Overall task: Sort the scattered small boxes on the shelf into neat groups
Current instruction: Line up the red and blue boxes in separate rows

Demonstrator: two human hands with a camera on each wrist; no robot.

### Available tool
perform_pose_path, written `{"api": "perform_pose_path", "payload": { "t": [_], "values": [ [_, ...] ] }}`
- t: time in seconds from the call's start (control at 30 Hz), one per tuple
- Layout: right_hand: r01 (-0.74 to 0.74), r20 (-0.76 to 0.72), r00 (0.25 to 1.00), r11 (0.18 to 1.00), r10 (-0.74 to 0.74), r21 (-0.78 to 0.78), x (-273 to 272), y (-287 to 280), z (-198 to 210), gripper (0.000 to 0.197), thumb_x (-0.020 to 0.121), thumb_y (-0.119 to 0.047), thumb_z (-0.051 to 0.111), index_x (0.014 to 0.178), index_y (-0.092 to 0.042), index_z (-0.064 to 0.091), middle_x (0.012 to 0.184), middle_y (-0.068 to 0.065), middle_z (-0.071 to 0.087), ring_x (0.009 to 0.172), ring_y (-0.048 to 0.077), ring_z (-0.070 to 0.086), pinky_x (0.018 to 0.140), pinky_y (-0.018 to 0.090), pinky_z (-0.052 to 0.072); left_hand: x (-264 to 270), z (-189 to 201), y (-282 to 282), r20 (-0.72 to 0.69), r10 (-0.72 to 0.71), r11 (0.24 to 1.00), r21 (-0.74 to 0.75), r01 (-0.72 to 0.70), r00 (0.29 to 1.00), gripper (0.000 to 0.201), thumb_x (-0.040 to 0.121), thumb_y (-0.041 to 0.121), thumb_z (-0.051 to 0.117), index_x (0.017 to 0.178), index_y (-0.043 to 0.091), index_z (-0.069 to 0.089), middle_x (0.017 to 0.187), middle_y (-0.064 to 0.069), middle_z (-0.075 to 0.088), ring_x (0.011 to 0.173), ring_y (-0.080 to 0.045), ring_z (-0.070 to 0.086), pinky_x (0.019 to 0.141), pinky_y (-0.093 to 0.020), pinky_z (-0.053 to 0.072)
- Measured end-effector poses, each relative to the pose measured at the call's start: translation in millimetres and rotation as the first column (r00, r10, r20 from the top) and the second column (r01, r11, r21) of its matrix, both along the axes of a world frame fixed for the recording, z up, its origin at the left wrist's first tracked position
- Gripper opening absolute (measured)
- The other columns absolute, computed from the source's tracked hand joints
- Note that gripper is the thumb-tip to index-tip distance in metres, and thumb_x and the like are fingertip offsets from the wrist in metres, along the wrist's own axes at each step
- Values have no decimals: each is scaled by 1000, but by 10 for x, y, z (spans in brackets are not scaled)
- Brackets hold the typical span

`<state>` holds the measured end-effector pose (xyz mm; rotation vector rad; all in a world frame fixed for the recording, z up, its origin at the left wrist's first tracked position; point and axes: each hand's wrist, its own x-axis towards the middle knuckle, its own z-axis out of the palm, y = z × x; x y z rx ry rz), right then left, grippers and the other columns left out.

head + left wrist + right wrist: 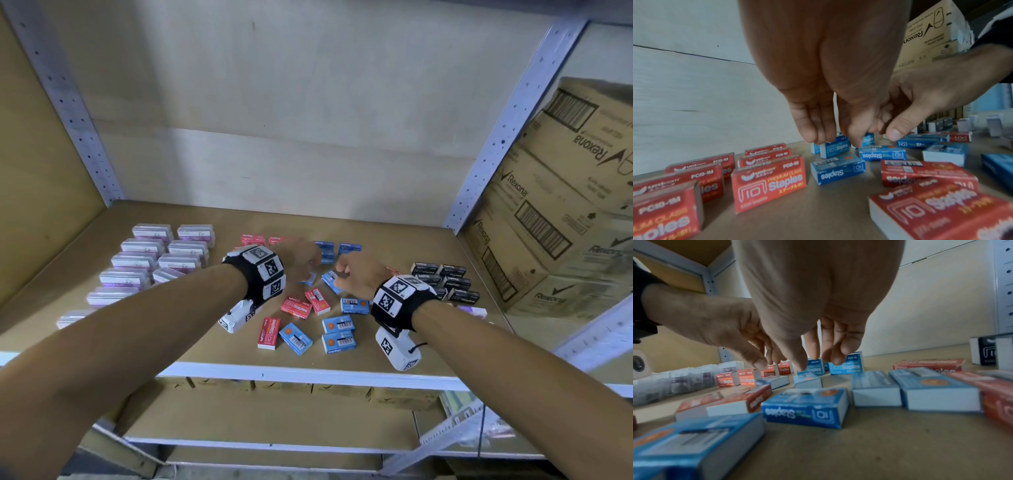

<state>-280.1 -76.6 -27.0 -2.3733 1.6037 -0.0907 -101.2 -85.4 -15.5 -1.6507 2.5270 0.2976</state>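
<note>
While both hands hover mid-shelf point(394, 356), left hand point(301, 262) and right hand point(356, 274) have loosely drooping fingers, gripping nothing. Scattered blue boxes point(339, 342) lie flat, long axes mostly 2-to-8 o'clock. Rexona cartons point(555, 205) at 3 o'clock.

Red boxes point(296, 307), blue boxes point(337, 323)
</note>
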Motion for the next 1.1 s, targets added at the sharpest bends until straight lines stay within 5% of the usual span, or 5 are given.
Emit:
{"api": "perform_pose_path", "payload": {
  "t": [0.23,0.47,0.67,0.8,1.1],
  "values": [
    [8,-94,996,1000,-7,6,114,30,-56,38,86,-29,62,111,-1,62,109,14,65,98,28,62,81,37,47,-13,-119,10,159,-35,999,28,30,987,6,85,15,61,89,12,64,94,-3,62,78,-25,55,67,-28,43],
    [-8,-100,995,999,11,38,35,16,-65,23,85,-22,61,109,-18,63,104,-6,62,97,14,56,78,23,34,-7,-191,-11,112,-44,999,-20,47,993,12,83,8,59,95,13,59,96,-5,57,80,-22,47,69,-30,40],
    [-80,-114,989,991,91,105,-34,-9,-29,27,86,-10,49,61,-17,41,61,2,47,58,16,40,55,27,28,-3,-205,-54,18,-70,997,37,70,997,25,90,10,57,114,7,59,118,-10,59,106,-28,56,87,-34,46],
    [-64,-78,994,988,75,138,-67,-22,2,25,92,-9,41,95,5,62,99,21,66,84,29,57,76,37,42,26,-184,-107,-40,-51,996,66,54,998,30,92,2,50,119,5,62,120,-10,62,108,-28,57,86,-30,43],
    [-64,-73,995,995,70,79,-132,-27,18,38,101,-11,33,127,-5,59,133,12,58,120,29,53,101,38,41,78,-145,-151,-108,-43,999,26,46,993,33,90,-2,43,111,3,69,111,-13,67,87,-22,53,73,-24,37]
  ]
}}
